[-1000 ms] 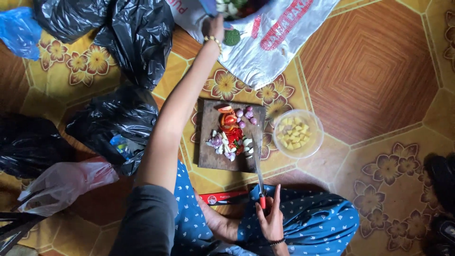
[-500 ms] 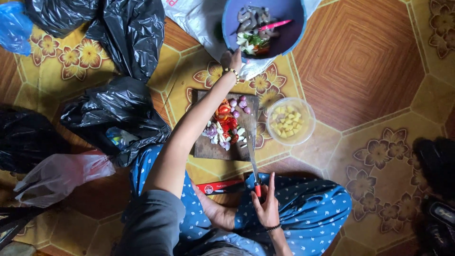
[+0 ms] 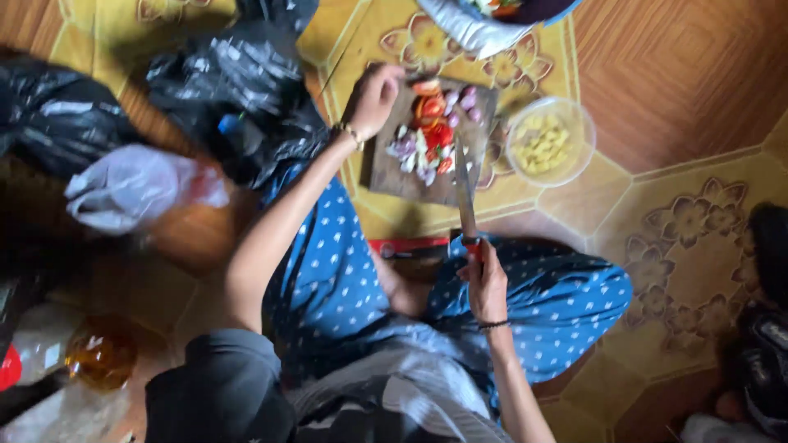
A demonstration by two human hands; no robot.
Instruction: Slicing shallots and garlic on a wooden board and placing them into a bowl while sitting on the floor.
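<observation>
A home floor: patterned tiles (image 3: 673,238), cutting board (image 3: 394,168), plastic bags (image 3: 238,78).

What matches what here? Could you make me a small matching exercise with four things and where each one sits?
Things:
1. knife
2. clear bowl
3. left hand
4. black bags

Places:
A. right of the cutting board
B. held in the right hand
C. left of the board
D. at the board's top left corner

Pairs: 1-B, 2-A, 3-D, 4-C
</observation>
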